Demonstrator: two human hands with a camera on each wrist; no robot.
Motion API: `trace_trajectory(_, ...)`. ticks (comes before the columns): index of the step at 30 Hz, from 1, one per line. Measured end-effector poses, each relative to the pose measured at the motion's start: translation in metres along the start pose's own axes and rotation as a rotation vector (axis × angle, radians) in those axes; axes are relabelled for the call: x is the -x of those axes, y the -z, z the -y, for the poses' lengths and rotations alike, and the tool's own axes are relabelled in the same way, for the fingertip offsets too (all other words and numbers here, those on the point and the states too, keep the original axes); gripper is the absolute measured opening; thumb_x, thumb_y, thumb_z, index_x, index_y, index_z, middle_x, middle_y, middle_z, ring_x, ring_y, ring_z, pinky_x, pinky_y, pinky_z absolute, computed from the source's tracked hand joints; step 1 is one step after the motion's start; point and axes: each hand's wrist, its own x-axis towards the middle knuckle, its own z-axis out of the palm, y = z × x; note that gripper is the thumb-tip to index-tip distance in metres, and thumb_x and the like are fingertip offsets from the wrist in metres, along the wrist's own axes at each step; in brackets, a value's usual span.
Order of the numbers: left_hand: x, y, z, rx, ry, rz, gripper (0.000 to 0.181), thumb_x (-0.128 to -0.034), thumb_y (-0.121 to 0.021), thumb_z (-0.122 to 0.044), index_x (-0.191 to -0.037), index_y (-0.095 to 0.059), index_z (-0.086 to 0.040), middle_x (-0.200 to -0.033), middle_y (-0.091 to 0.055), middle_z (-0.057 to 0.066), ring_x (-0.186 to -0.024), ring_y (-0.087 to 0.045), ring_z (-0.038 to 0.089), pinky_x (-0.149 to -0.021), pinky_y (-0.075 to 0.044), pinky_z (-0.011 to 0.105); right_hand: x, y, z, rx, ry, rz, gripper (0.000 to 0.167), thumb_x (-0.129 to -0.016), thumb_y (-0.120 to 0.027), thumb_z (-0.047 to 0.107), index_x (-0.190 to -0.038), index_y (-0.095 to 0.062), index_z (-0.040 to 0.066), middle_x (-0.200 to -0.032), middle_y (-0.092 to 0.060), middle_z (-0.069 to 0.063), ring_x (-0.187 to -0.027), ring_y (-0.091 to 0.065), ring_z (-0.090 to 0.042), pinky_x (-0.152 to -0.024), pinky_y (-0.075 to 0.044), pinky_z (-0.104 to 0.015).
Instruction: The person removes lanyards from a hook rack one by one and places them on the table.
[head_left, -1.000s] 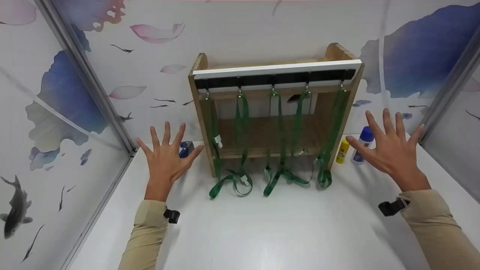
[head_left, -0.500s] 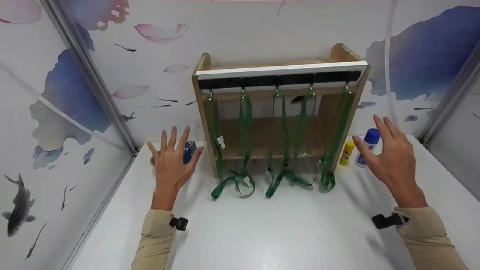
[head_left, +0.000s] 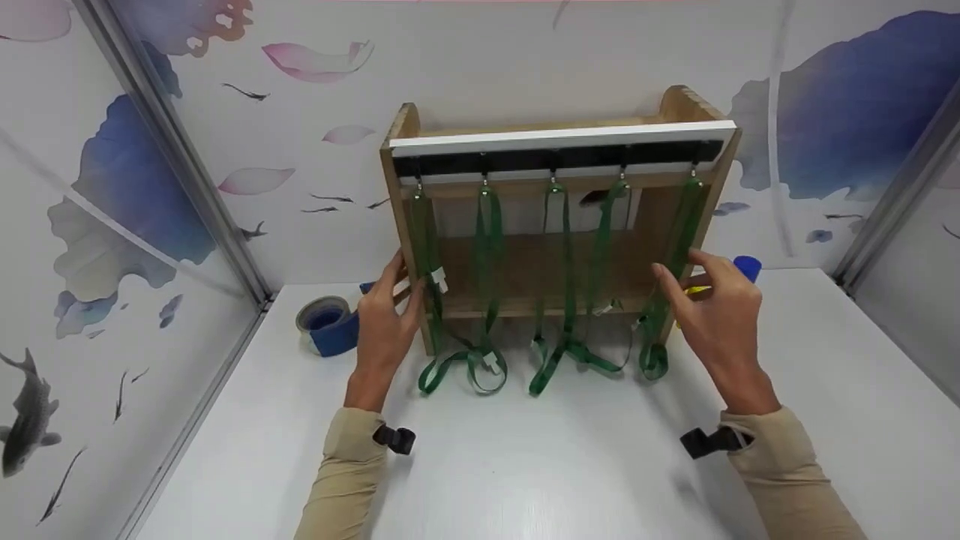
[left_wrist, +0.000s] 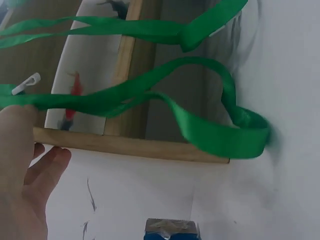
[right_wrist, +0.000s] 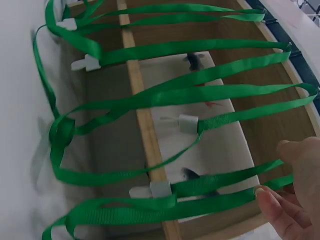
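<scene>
A wooden rack [head_left: 396,202] stands on the white table, a black strip [head_left: 592,156] along its top front. Several green lanyards [head_left: 490,225] hang from hooks on the strip, their lower loops lying on the table. My left hand [head_left: 384,322] grips the left side panel, thumb at the front edge beside a lanyard and fingers on the outer face. At the right side panel, my right hand [head_left: 716,322] has thumb and fingers apart around the rightmost lanyard [head_left: 679,225]; whether they touch the panel is unclear. In the right wrist view white clips [right_wrist: 189,124] show on the lanyards.
Blue tape rolls [head_left: 330,330] lie left of the rack, with another blue item partly hidden behind my left hand. Right of it stand a yellow glue stick [head_left: 697,286], mostly hidden, and a blue-capped bottle [head_left: 748,266]. Printed wall panels enclose the table.
Both hands have come inward from spread-fingered positions beside the rack to its two side panels. The left fingers have closed onto the panel. The tape rolls are now uncovered.
</scene>
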Motion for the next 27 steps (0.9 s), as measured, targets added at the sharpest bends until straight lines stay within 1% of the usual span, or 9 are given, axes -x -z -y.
trace_trajectory(3, 0.002, -0.002, 0.003, 0.035, 0.011, -0.007, 0.055, -0.1069, -0.07, -0.017, -0.159, -0.054, -0.012, -0.142, -0.074, 0.011, -0.129, -0.074, 0.028, -0.095, -0.066, 0.044, 0.001, -0.005, 0.002, -0.004, -0.014, -0.018, 0.055, -0.097, -0.083, 0.035, -0.133, -0.071, -0.005, -0.119, -0.076, -0.026, -0.097, -0.079, -0.043, -0.078, -0.037, 0.008)
trace_trajectory(6, 0.003, -0.001, 0.006, 0.065, 0.033, 0.012, 0.052, -0.1058, -0.072, -0.015, -0.156, -0.058, -0.014, -0.141, -0.075, 0.009, -0.128, -0.074, 0.026, -0.093, -0.067, 0.042, 0.003, -0.009, 0.003, -0.008, -0.018, -0.026, 0.053, -0.097, -0.084, 0.033, -0.132, -0.071, -0.005, -0.115, -0.076, -0.026, -0.097, -0.08, -0.042, -0.079, -0.039, 0.006)
trace_trajectory(9, 0.003, 0.001, 0.009, 0.082, 0.059, 0.028, 0.051, -0.1049, -0.073, -0.015, -0.154, -0.061, -0.015, -0.141, -0.075, 0.008, -0.129, -0.074, 0.026, -0.093, -0.066, 0.04, 0.004, -0.013, 0.002, -0.013, -0.013, -0.041, 0.05, -0.098, -0.083, 0.031, -0.13, -0.073, -0.004, -0.113, -0.078, -0.025, -0.096, -0.08, -0.041, -0.08, -0.04, 0.006)
trace_trajectory(15, 0.004, 0.005, 0.01, 0.092, 0.116, 0.036, 0.048, -0.1032, -0.076, -0.015, -0.15, -0.066, -0.015, -0.141, -0.075, 0.008, -0.129, -0.074, 0.029, -0.096, -0.065, 0.046, 0.005, -0.019, 0.0, 0.012, 0.017, -0.081, 0.036, -0.1, -0.08, 0.027, -0.123, -0.079, -0.001, -0.11, -0.081, -0.021, -0.098, -0.08, -0.039, -0.081, -0.038, 0.006)
trace_trajectory(18, 0.005, 0.005, 0.01, 0.114, 0.131, 0.026, 0.042, -0.1021, -0.077, -0.014, -0.143, -0.07, -0.011, -0.137, -0.076, 0.01, -0.127, -0.075, 0.028, -0.096, -0.065, 0.042, 0.005, -0.018, -0.001, 0.008, 0.015, -0.101, 0.03, -0.102, -0.078, 0.024, -0.121, -0.081, 0.001, -0.111, -0.083, -0.019, -0.099, -0.081, -0.039, -0.084, -0.039, 0.005)
trace_trajectory(22, 0.005, 0.005, 0.009, 0.147, 0.135, 0.012, 0.037, -0.1024, -0.076, -0.012, -0.139, -0.073, -0.009, -0.134, -0.078, 0.011, -0.124, -0.076, 0.026, -0.101, -0.062, 0.033, 0.003, -0.012, -0.002, -0.052, 0.019, -0.138, 0.026, -0.101, -0.078, 0.02, -0.122, -0.082, 0.005, -0.113, -0.083, -0.017, -0.098, -0.081, -0.037, -0.085, -0.044, 0.002)
trace_trajectory(23, 0.005, 0.004, 0.01, 0.156, 0.137, 0.008, 0.037, -0.1025, -0.076, -0.012, -0.139, -0.073, -0.009, -0.134, -0.078, 0.011, -0.124, -0.076, 0.025, -0.102, -0.062, 0.031, 0.002, -0.011, -0.003, -0.064, 0.026, -0.153, 0.026, -0.101, -0.079, 0.019, -0.124, -0.082, 0.007, -0.113, -0.083, -0.016, -0.096, -0.082, -0.035, -0.085, -0.045, 0.001)
trace_trajectory(25, 0.005, 0.003, 0.01, 0.167, 0.147, 0.0, 0.037, -0.1026, -0.076, -0.012, -0.14, -0.073, -0.008, -0.135, -0.077, 0.011, -0.124, -0.076, 0.025, -0.103, -0.06, 0.028, -0.001, -0.008, -0.003, -0.098, 0.047, -0.188, 0.027, -0.1, -0.079, 0.015, -0.126, -0.081, 0.01, -0.112, -0.084, -0.016, -0.095, -0.082, -0.018, -0.085, -0.047, 0.0)
trace_trajectory(27, 0.006, 0.002, 0.01, 0.186, 0.161, -0.007, 0.038, -0.1022, -0.076, -0.012, -0.14, -0.072, -0.009, -0.137, -0.076, 0.01, -0.126, -0.075, 0.024, -0.102, -0.06, 0.025, -0.004, -0.005, -0.001, -0.135, 0.08, -0.232, 0.028, -0.099, -0.079, 0.008, -0.127, -0.081, 0.012, -0.11, -0.084, -0.016, -0.093, -0.077, 0.0, -0.084, -0.05, -0.001)
